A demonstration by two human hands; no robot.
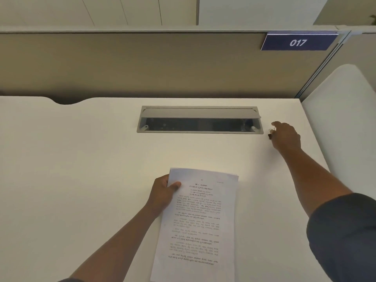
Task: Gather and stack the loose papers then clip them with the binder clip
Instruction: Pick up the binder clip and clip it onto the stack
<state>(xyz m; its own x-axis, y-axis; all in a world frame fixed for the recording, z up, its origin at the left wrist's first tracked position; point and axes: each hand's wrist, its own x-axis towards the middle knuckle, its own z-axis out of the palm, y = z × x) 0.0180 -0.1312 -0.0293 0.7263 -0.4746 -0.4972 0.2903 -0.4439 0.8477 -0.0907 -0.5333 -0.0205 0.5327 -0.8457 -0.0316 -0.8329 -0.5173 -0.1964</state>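
White papers (198,218) sit pinched in our left hand (162,195); our right hand (285,136) closes on the binder clip (270,133) beside the grey desk (81,159) box (200,120)

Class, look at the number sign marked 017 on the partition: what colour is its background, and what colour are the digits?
The sign is dark blue with white digits, clearest in the head view.

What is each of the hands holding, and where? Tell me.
The left hand grips the stack of papers at its upper left edge. The right hand is at the binder clip; a firm hold cannot be told.
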